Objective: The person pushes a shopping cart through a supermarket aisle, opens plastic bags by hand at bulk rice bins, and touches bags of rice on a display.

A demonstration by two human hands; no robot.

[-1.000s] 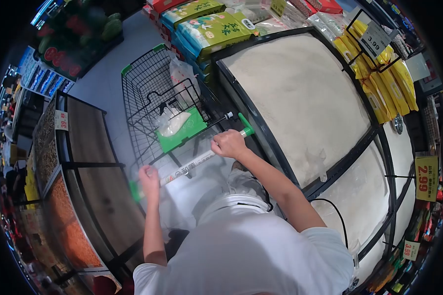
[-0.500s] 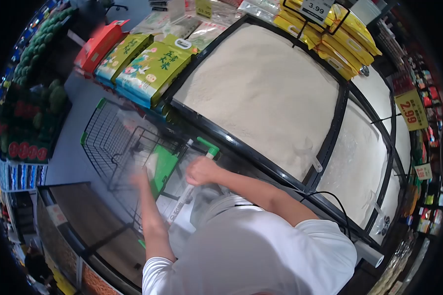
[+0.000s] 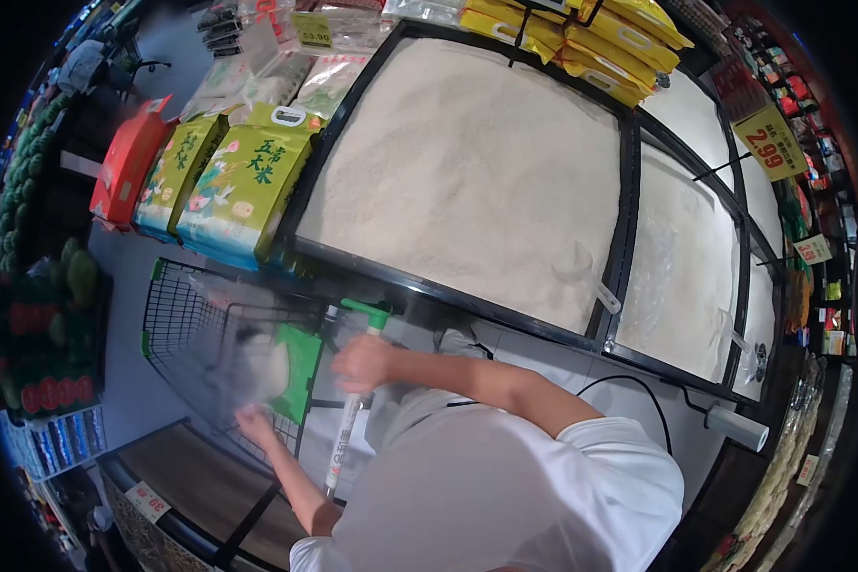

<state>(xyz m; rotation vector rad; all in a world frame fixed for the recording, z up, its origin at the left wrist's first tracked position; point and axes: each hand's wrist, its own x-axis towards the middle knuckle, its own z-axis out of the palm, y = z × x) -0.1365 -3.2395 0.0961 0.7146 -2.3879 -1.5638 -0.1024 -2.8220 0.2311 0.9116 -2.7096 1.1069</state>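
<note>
The right hand (image 3: 364,364) is wrapped around the white bar of the cart handle (image 3: 345,440), close to its green end. The left hand (image 3: 255,426) reaches to the cart's near side, just beside a clear plastic bag (image 3: 275,370); blur there makes it impossible to tell whether the fingers pinch the plastic or only rest near it. The bag, with something white inside, lies in the wire shopping cart (image 3: 172,297), against a green panel (image 3: 301,381). More see-through plastic shows blurred farther into the cart. Beyond the right arm, a large black-framed bin (image 3: 448,294) is filled broadly with off-white grain (image 3: 477,181), its surface uneven, and a clear scoop (image 3: 608,300) lies on it in the near right corner. The neighbouring bin (image 3: 672,370) also holds pale contents, with another clear scoop (image 3: 737,338) toward its right edge. Green-and-blue printed packs (image 3: 243,186) stand upright left of the large bin, next to a red pack (image 3: 129,162), while yellow packs (image 3: 615,48) are stacked behind it.
</note>
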